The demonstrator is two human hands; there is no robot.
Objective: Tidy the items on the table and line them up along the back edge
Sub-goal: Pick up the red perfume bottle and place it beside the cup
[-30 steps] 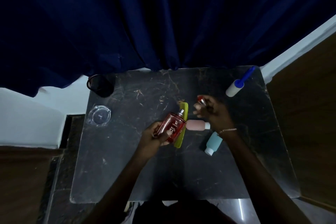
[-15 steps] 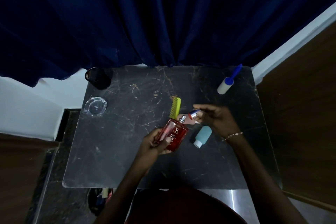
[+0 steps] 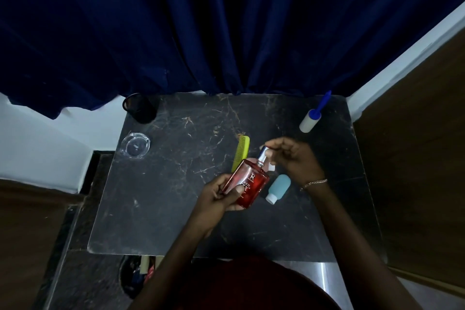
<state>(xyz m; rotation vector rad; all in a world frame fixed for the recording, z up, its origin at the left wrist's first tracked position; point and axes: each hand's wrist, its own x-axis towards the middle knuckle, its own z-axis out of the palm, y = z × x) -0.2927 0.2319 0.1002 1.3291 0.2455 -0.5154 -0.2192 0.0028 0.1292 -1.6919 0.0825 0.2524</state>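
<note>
Head view is showing the left hand (image 3: 221,196) wrapping the lower half of the red perfume bottle (image 3: 247,184), thumb lying across the printed front face and fingers curling behind, clamped on it and holding it raised off the dark marble table (image 3: 176,196), tilted with the neck pointing away from the palm. The right hand (image 3: 293,158) is reaching in over the neck, fingertips (image 3: 270,145) pinching together on the silver cap (image 3: 262,155) at the sprayer end. Whether the cap is fully seated I cannot tell.

By my judgement the bottle is behaving like glass: rigid, fairly heavy for its bulk, smooth and slippery on its flat faces, and liable to crack against the stone top. The grip around the broad body looks the safer hold; lifting by the cap would be risking it pulling free.

Just beyond the bottle's far shoulder the yellow-green comb (image 3: 241,152) is lying flat, partly hidden by it. Just beside the bottle's right flank, under the right wrist, the pale blue travel bottle (image 3: 278,187) is lying on its side, light and squeezable by the look of it. Well beyond the right hand the lint roller (image 3: 310,121) is resting near the back corner; none of these is lined up yet.
</note>
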